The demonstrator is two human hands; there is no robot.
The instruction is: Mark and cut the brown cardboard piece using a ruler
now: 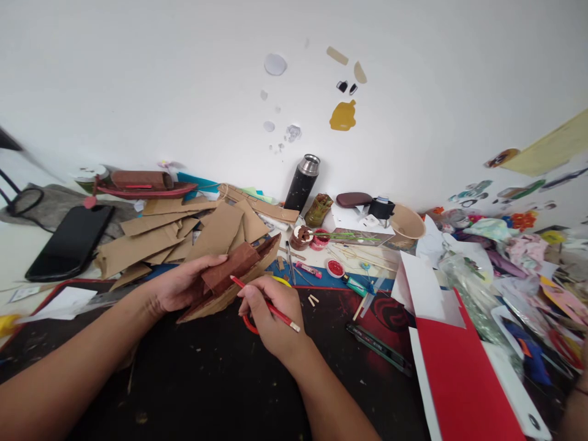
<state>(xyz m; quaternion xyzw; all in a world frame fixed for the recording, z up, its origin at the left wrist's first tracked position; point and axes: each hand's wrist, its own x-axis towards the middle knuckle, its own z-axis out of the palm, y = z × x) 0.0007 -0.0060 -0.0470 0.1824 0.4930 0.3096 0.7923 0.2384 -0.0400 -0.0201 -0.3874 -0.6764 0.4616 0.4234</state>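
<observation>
My left hand (181, 285) is closed on a small cardboard boat (232, 269), tilted, with a brown-painted curved cover and a raw cardboard edge. In my right hand (275, 312) is a red pencil (285, 320), its eraser end towards me and its tip at or close to the boat's cover; contact cannot be made out. Partly hidden by the right hand, a red ring (249, 324) and a yellow curved piece (282, 280) show. A similar finished-looking boat (144, 184) stands at the back left.
Cardboard pieces (151, 236) are heaped behind my left hand, beside a phone (68, 242). Further back stand a black flask (302, 184) and open paint pots (335, 267). On the right lie a utility knife (379, 348), red paper (463, 373) and piled craft scraps.
</observation>
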